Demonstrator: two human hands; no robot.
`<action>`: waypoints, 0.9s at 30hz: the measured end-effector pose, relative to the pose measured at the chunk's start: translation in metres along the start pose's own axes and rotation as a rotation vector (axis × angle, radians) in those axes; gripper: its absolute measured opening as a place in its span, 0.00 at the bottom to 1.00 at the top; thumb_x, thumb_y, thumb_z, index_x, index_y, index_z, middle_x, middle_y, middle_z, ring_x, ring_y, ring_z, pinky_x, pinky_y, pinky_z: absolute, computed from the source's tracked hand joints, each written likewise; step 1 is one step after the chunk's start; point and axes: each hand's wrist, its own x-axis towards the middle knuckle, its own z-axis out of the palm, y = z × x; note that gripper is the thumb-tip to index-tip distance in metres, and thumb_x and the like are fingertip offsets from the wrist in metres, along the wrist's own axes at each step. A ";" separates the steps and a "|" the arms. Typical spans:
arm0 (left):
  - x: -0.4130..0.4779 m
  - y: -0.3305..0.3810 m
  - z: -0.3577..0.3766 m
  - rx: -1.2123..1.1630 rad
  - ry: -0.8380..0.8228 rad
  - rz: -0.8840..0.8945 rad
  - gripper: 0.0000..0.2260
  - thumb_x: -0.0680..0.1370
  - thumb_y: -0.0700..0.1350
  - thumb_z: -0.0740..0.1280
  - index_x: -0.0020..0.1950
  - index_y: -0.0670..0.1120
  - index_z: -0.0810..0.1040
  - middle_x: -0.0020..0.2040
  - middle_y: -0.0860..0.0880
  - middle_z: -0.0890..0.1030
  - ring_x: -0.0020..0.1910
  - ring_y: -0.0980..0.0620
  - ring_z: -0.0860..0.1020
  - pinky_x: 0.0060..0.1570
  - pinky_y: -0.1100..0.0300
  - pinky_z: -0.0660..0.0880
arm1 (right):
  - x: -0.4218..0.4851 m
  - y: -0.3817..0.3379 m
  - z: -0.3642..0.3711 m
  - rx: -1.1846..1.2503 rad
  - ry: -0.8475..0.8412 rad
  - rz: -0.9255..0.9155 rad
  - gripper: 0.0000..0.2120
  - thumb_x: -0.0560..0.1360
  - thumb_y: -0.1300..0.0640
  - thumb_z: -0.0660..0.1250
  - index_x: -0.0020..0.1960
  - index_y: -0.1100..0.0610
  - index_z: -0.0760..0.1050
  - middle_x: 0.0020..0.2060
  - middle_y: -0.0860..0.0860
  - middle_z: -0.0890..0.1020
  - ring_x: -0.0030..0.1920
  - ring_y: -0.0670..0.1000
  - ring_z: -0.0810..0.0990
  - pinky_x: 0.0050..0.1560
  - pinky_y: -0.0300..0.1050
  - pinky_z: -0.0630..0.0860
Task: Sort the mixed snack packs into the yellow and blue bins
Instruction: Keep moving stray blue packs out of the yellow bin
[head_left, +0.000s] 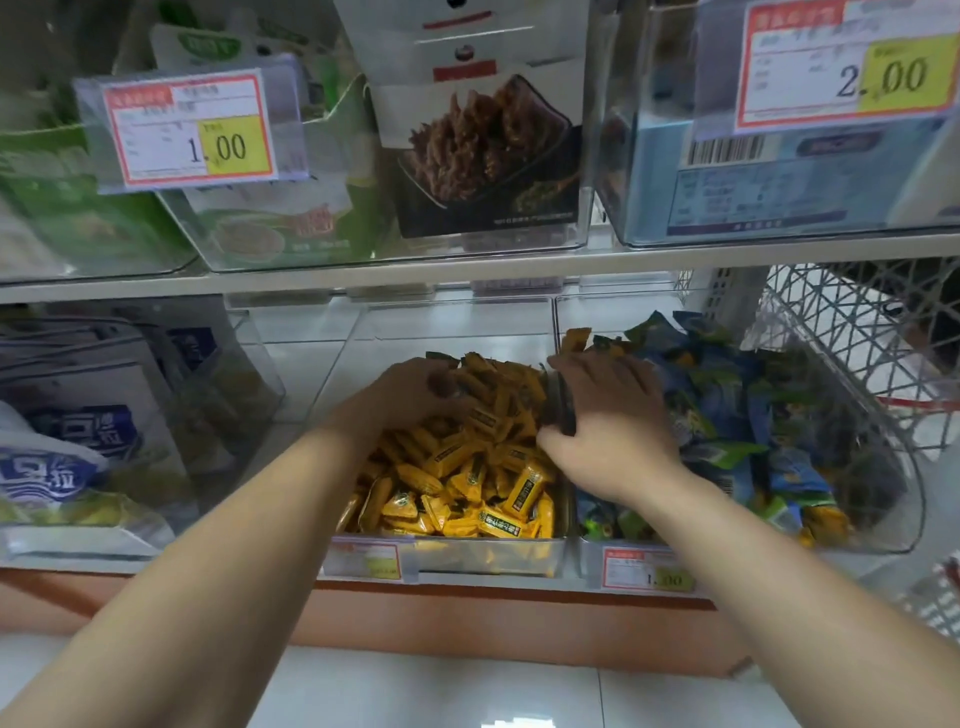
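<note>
The clear middle bin (488, 558) on the lower shelf is full of yellow snack packs (467, 467). To its right, a second clear bin (878, 415) holds blue and green snack packs (737, 410). My left hand (415, 395) lies on the back of the yellow pile with its fingers curled round some packs. My right hand (608, 415) reaches over the wall between the two bins, fingers stretched out. A few yellow packs (576, 338) stick up at its fingertips in the blue bin's back left corner.
Price tags (647, 571) hang on the bin fronts. A clear bin with blue and white bags (67, 436) stands at the left. The upper shelf (467, 267) carries more bins close overhead. A white wire basket (852, 322) stands at the right.
</note>
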 end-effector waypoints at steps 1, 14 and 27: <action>-0.001 -0.003 -0.001 -0.036 0.047 -0.030 0.13 0.74 0.57 0.73 0.45 0.51 0.75 0.44 0.52 0.76 0.46 0.50 0.76 0.38 0.59 0.67 | 0.000 0.000 0.000 0.000 -0.001 0.000 0.33 0.67 0.39 0.61 0.71 0.49 0.69 0.66 0.48 0.74 0.68 0.53 0.69 0.74 0.53 0.55; 0.013 -0.012 0.005 -0.199 -0.008 -0.241 0.15 0.78 0.53 0.69 0.58 0.46 0.72 0.55 0.44 0.77 0.52 0.46 0.77 0.47 0.55 0.73 | -0.001 -0.001 0.000 -0.004 -0.017 0.011 0.34 0.69 0.40 0.61 0.73 0.49 0.66 0.68 0.48 0.73 0.70 0.53 0.67 0.76 0.53 0.53; 0.024 0.018 0.010 -0.033 -0.007 -0.078 0.16 0.79 0.57 0.67 0.59 0.47 0.81 0.54 0.48 0.79 0.52 0.49 0.76 0.51 0.55 0.72 | 0.001 -0.003 0.001 0.000 -0.038 0.025 0.35 0.68 0.37 0.57 0.74 0.48 0.64 0.70 0.48 0.71 0.72 0.53 0.66 0.77 0.53 0.50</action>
